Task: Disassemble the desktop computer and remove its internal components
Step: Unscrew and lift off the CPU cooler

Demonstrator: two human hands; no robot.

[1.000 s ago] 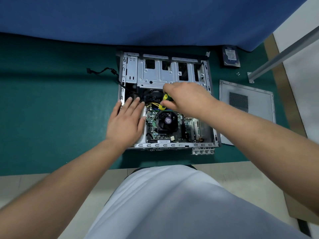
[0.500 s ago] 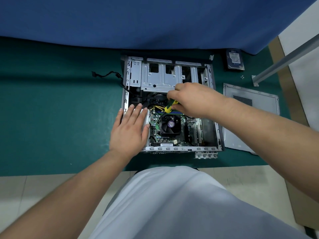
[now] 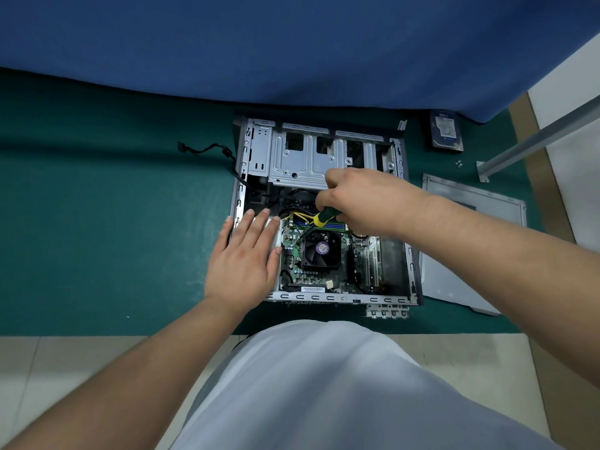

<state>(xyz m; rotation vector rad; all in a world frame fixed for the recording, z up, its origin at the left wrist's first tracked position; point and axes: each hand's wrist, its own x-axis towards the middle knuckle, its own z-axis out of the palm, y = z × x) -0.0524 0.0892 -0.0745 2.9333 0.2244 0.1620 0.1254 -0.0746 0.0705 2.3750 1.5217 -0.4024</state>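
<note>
1. Left hand (image 3: 242,259): flat, fingers straight, pressing on left wall of computer case (image 3: 409,254), as half a second earlier.
2. Right hand (image 3: 360,201): curled round green-yellow screwdriver (image 3: 324,218), tip beside CPU fan (image 3: 320,250); handle now tilted lower.
3. Case: open, near mat's front edge, unmoved.
4. Side panel (image 3: 467,241): flat, right of case.
5. Hard drive (image 3: 446,130): far right corner.

A dark green felt-like mat (image 3: 97,228) covers the work surface, and a blue fabric backdrop (image 3: 259,43) rises behind its far edge. Pale beige floor tiles (image 3: 65,368) show along the near edge of the mat. At far right a grey metal bar (image 3: 535,138) slants across, its foot resting on the mat
</note>
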